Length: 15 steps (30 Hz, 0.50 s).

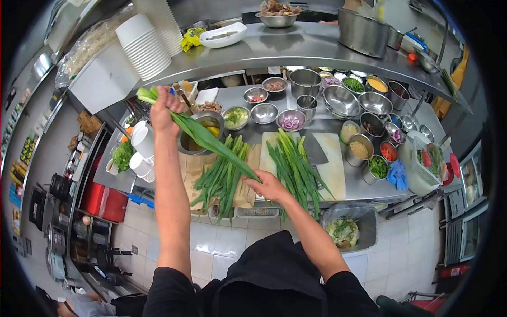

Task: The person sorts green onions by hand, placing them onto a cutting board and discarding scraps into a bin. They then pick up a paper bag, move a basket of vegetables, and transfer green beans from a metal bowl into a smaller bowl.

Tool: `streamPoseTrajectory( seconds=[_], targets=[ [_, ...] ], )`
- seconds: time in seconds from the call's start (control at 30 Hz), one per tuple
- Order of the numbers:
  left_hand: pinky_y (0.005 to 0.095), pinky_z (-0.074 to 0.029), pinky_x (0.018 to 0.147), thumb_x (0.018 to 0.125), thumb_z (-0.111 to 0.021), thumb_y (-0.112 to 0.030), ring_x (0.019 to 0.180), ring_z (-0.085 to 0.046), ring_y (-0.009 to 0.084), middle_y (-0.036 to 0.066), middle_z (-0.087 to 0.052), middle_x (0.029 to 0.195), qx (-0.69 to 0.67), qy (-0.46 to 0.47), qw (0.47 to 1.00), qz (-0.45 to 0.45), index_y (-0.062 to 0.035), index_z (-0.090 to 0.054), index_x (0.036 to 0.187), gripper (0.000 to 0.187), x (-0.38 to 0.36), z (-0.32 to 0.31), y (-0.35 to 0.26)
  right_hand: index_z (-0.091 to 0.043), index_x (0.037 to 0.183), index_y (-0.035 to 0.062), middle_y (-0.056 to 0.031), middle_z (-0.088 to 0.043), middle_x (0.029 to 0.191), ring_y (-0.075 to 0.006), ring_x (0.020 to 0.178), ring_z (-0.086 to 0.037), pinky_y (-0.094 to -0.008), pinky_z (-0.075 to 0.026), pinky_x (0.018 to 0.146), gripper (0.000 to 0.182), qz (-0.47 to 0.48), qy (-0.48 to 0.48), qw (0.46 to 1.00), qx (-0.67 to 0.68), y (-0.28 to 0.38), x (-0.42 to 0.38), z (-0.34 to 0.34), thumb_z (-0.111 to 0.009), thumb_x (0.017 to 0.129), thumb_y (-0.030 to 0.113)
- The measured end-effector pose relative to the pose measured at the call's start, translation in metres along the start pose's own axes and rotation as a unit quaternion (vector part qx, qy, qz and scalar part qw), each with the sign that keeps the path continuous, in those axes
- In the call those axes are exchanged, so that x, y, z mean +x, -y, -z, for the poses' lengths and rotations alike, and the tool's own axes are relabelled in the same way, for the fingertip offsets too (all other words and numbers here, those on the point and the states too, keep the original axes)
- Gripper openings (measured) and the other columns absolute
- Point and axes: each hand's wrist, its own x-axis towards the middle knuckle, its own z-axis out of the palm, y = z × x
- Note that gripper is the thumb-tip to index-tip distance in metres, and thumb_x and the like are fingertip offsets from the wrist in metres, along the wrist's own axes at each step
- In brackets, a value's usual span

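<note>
My left hand [165, 113] is wrapped around the pale end of a bunch of green onions [211, 141], held up slantwise over the counter. Farther down, my right hand [266, 185] grips the leafy end of the same bunch. Beneath it, a pile of loose green onions [224, 171] lies on brown paper [191, 168]. More green onions [290, 164] rest on a white cutting board [334, 177], their tips hanging past the counter's front edge. A broad-bladed knife [315, 150] lies on the board, partly covered by the greens.
Several metal bowls and tubs of cut ingredients, including sliced red onion [291, 122], stand behind the board. A steel shelf [296, 47] runs above them. Below the counter's front edge is a grey bin [368, 232] with vegetable scraps. A blue cloth [397, 175] lies at right.
</note>
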Motion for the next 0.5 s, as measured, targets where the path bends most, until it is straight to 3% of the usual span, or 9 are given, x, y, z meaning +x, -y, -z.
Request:
streamPoseTrajectory(
  seconds=[0.13, 0.17, 0.2, 0.27, 0.3, 0.33, 0.43, 0.47, 0.5],
  targets=[
    [0.0243, -0.029, 0.042, 0.087, -0.058, -0.03, 0.046, -0.032, 0.0083, -0.003, -0.034, 0.057, 0.033, -0.108, 0.994, -0.002, -0.0077, -0.051, 0.084, 0.024, 0.008, 0.012, 0.002, -0.057, 0.099, 0.0012, -0.0076, -0.056, 0.068, -0.0185, 0.06, -0.051, -0.0332, -0.043, 0.059, 0.025, 0.103, -0.062, 0.982, -0.143, 0.004, -0.031, 0.014, -0.054, 0.089, 0.024],
    [0.0248, -0.028, 0.042, 0.087, -0.058, -0.03, 0.045, -0.031, 0.0084, -0.003, -0.034, 0.057, 0.046, -0.137, 0.99, -0.005, -0.0078, -0.051, 0.083, 0.024, 0.009, 0.01, 0.005, -0.056, 0.091, 0.0011, -0.0152, -0.056, 0.069, -0.0269, 0.063, -0.056, -0.0378, -0.044, 0.061, 0.024, 0.058, -0.068, 0.984, -0.156, 0.007, -0.038, 0.018, -0.052, 0.089, 0.025],
    [0.0252, -0.028, 0.041, 0.087, -0.058, -0.03, 0.045, -0.031, 0.0086, -0.003, -0.034, 0.057, 0.058, -0.165, 0.985, -0.007, -0.0078, -0.051, 0.081, 0.024, 0.008, 0.008, 0.009, -0.056, 0.091, 0.0011, -0.0152, -0.056, 0.069, -0.0269, 0.063, -0.056, -0.0378, -0.044, 0.061, 0.024, 0.053, -0.074, 0.983, -0.156, 0.006, -0.042, 0.02, -0.052, 0.089, 0.025],
    [0.0258, -0.026, 0.04, 0.087, -0.059, -0.03, 0.044, -0.03, 0.0087, -0.003, -0.033, 0.057, 0.056, -0.177, 0.983, 0.004, -0.008, -0.05, 0.079, 0.025, 0.006, 0.005, 0.019, -0.052, 0.082, 0.0007, -0.0182, -0.057, 0.069, -0.0367, 0.066, -0.056, -0.0433, -0.043, 0.06, 0.026, 0.081, -0.212, 0.917, -0.327, 0.004, -0.049, 0.026, -0.05, 0.089, 0.026],
    [0.0259, -0.026, 0.041, 0.087, -0.058, -0.031, 0.044, -0.03, 0.0089, -0.003, -0.033, 0.057, 0.054, -0.193, 0.98, -0.006, -0.0084, -0.049, 0.077, 0.026, 0.004, 0.002, 0.025, -0.05, 0.077, 0.0009, -0.0204, -0.057, 0.069, -0.0414, 0.068, -0.054, -0.0475, -0.041, 0.058, 0.027, 0.091, -0.249, 0.912, -0.313, -0.001, -0.05, 0.031, -0.05, 0.089, 0.025],
    [0.026, -0.026, 0.041, 0.087, -0.058, -0.032, 0.044, -0.03, 0.009, -0.003, -0.033, 0.057, 0.051, -0.208, 0.977, -0.016, -0.0088, -0.048, 0.076, 0.028, 0.001, -0.004, 0.031, -0.051, 0.076, 0.0007, -0.0202, -0.056, 0.066, -0.0406, 0.066, -0.055, -0.0461, -0.042, 0.057, 0.026, 0.092, -0.285, 0.909, -0.291, -0.005, -0.052, 0.037, -0.05, 0.089, 0.024],
    [0.0268, -0.026, 0.041, 0.088, -0.056, -0.034, 0.044, -0.029, 0.0092, -0.002, -0.032, 0.057, 0.04, -0.203, 0.978, 0.009, -0.0105, -0.044, 0.072, 0.031, -0.017, -0.022, 0.057, -0.049, 0.068, 0.0037, -0.003, -0.05, 0.053, -0.019, 0.048, -0.05, -0.0319, -0.039, 0.046, 0.027, 0.109, -0.329, 0.938, -0.022, -0.04, -0.062, 0.063, -0.043, 0.091, 0.017],
    [0.0268, -0.026, 0.041, 0.088, -0.055, -0.035, 0.045, -0.029, 0.0092, -0.003, -0.031, 0.056, 0.041, -0.211, 0.976, 0.029, -0.011, -0.044, 0.071, 0.031, -0.022, -0.025, 0.065, -0.044, 0.063, 0.0097, 0.0051, -0.038, 0.051, -0.0076, 0.043, -0.036, -0.0239, -0.03, 0.038, 0.031, 0.03, -0.319, 0.914, 0.251, -0.047, -0.076, 0.073, -0.04, 0.092, 0.019],
    [0.0266, -0.026, 0.042, 0.088, -0.055, -0.035, 0.045, -0.029, 0.0092, -0.003, -0.031, 0.056, 0.039, -0.246, 0.968, 0.03, -0.0113, -0.044, 0.072, 0.031, -0.024, -0.022, 0.069, -0.04, 0.061, 0.0138, 0.0061, -0.032, 0.049, -0.0053, 0.039, -0.028, -0.0211, -0.022, 0.034, 0.036, 0.026, -0.364, 0.851, 0.378, -0.042, -0.093, 0.09, -0.04, 0.094, 0.029]
  ],
)
